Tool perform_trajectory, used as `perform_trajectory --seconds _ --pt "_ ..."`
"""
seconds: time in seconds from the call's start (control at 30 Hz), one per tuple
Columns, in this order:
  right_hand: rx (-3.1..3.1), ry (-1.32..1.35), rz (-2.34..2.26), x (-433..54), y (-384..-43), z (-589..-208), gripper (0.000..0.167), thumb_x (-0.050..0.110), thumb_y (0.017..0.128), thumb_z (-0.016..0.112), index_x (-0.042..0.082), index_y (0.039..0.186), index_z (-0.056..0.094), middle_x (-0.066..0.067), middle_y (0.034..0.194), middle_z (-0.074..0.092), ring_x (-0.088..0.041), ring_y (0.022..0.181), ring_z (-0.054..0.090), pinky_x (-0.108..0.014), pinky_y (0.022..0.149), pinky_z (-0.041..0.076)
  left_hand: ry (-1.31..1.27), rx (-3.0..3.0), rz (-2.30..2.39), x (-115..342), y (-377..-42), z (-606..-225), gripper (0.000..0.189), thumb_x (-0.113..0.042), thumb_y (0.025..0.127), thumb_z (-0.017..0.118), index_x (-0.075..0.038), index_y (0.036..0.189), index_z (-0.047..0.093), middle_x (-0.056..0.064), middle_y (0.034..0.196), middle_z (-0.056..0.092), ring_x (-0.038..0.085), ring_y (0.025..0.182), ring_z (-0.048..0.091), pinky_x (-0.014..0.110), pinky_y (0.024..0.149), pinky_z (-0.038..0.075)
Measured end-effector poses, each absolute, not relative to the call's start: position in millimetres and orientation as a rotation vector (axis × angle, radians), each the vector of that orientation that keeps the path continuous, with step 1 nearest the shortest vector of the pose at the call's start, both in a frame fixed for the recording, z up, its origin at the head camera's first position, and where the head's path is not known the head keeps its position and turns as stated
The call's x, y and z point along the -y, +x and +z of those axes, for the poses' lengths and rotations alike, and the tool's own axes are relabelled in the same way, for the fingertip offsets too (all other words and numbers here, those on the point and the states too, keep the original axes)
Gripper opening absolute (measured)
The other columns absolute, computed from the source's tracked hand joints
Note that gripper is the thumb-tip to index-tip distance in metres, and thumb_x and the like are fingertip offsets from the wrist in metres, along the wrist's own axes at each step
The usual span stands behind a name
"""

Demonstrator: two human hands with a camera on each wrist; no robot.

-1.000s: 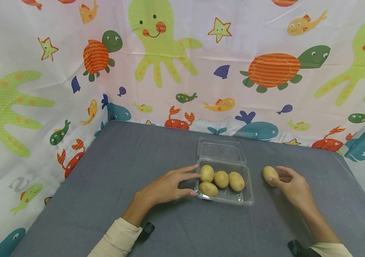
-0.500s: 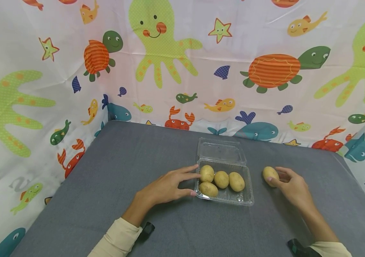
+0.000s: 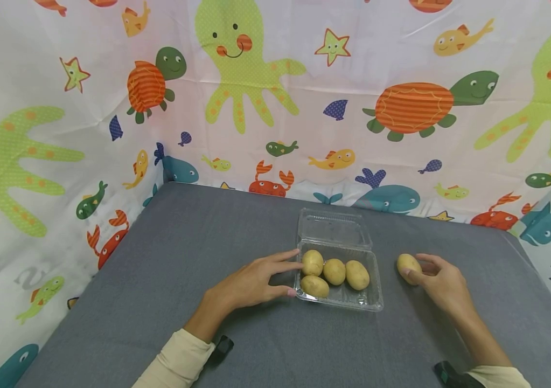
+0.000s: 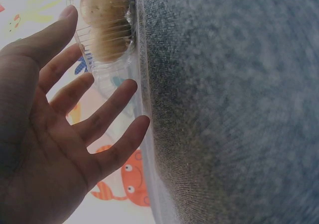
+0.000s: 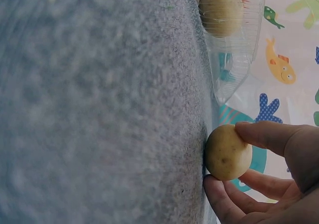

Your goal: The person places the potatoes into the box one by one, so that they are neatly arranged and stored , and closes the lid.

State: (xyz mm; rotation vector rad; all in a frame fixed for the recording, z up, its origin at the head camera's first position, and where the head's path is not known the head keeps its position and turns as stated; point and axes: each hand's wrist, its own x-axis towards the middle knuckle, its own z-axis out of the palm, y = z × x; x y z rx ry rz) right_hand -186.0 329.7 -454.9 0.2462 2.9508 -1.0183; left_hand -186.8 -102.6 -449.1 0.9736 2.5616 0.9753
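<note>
A clear plastic clamshell box [image 3: 353, 300] stands on the table with its lid [image 3: 333, 226] folded back. Several potatoes [image 3: 334, 271] lie inside it, grouped toward its left and middle. Fingers spread, my left hand [image 3: 253, 280] touches the box's left rim with thumb and fingertips; the left wrist view shows its palm [image 4: 55, 144] facing the box wall. To the right of the box, my right hand [image 3: 442, 283] pinches a single potato [image 3: 407, 268] between thumb and fingers. That potato [image 5: 228, 153] rests against the cloth in the right wrist view.
Grey cloth [image 3: 197, 231] covers the table. Behind and at both sides hangs a white curtain [image 3: 304, 118] printed with sea animals. Dark wrist straps [image 3: 222, 349] sit at the sleeve ends.
</note>
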Motion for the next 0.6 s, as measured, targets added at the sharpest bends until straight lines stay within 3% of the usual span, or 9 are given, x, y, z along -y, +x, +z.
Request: perform_trajectory --seconds 0.2,0.6 --pt "-2.951 0.25 -1.034 -332.0 -184.5 -455.2 0.074 0.051 0.096 0.076 -0.002 0.145 0.059 -0.029 0.132 0.069 -0.047 0.121 0.065 -0.034 0.077 0.049 0.969 -2.562 0.973 102.8 -187.0 -449.2 0.061 -0.043 0.101 0.073 -0.03 0.158 0.053 -0.012 0.174 0.028 0.014 0.158 0.031 0.049 0.124 0.038" --pt "-2.9 0.334 -1.084 -329.0 -180.5 -452.6 0.079 0.057 0.095 0.076 -0.002 0.145 0.06 -0.028 0.138 0.066 -0.046 0.127 0.061 -0.053 0.09 0.049 0.966 -2.562 0.975 102.4 -186.6 -449.6 0.062 -0.041 0.101 0.074 -0.03 0.158 0.053 -0.012 0.174 0.028 0.015 0.158 0.032 0.051 0.123 0.039"
